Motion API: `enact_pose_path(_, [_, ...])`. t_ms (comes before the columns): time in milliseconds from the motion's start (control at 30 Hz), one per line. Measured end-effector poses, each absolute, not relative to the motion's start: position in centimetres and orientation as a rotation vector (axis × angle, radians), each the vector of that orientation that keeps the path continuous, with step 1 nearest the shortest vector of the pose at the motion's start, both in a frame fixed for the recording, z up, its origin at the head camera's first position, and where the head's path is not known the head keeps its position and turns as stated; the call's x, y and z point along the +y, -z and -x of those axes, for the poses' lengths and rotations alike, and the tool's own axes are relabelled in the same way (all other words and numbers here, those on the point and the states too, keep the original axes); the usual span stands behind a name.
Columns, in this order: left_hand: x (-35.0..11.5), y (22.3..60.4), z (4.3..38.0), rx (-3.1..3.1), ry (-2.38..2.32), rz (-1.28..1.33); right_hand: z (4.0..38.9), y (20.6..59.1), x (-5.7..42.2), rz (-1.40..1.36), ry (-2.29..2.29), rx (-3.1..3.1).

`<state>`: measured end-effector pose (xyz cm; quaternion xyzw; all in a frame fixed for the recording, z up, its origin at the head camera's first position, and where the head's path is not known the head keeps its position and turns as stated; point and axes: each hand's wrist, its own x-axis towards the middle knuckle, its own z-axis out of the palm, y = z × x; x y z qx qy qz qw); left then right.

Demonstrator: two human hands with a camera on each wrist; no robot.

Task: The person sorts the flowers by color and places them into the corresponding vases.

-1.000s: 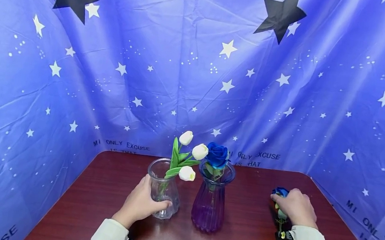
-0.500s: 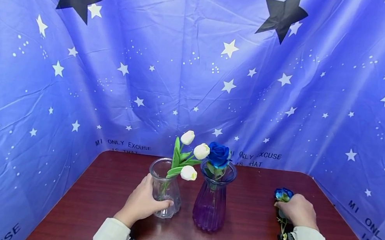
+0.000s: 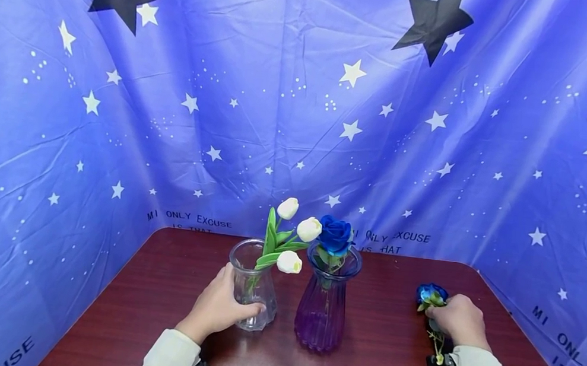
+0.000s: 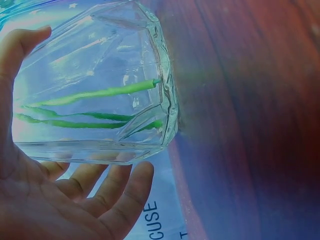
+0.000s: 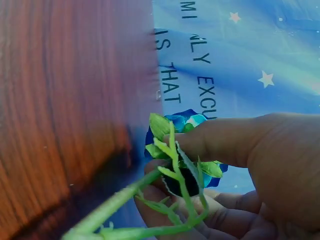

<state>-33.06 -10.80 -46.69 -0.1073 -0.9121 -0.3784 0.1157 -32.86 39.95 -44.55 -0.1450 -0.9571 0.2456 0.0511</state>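
Observation:
My left hand (image 3: pixel 218 306) curves round the side of a clear glass vase (image 3: pixel 260 299), thumb across its front. White tulips (image 3: pixel 289 262) with green leaves lean to the right out of that vase; their green stems (image 4: pixel 115 91) show through the glass in the left wrist view. On the right, my right hand (image 3: pixel 461 321) pinches a blue rose (image 3: pixel 432 293) just below its bloom. In the right wrist view, thumb and fingers close on the stem (image 5: pixel 112 207) under the green sepals, and the bloom is partly hidden behind the thumb.
Beside the clear vase stands a purple ribbed glass vase (image 3: pixel 319 323) holding another blue rose (image 3: pixel 335 235). The dark red wooden table (image 3: pixel 377 359) carries everything. A blue star-printed cloth (image 3: pixel 258 113) hangs behind and along both sides.
My right hand shifts slightly on the rose, and more of the bloom and leaves comes into sight. The left hand stays on the clear vase; the whole view drifts a little.

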Motion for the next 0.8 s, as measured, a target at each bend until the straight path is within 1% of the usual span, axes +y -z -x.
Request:
enact_pose_path(400, [-10.7,46.6,32.9,-2.664,1.095,0.321,32.8,42.1,39.3,0.434,-0.754,-2.766])
enact_pose_path(800, [-10.7,46.4,32.8,-2.669,1.098,0.322,31.4,39.3,37.6,0.289,-0.775,-2.641])
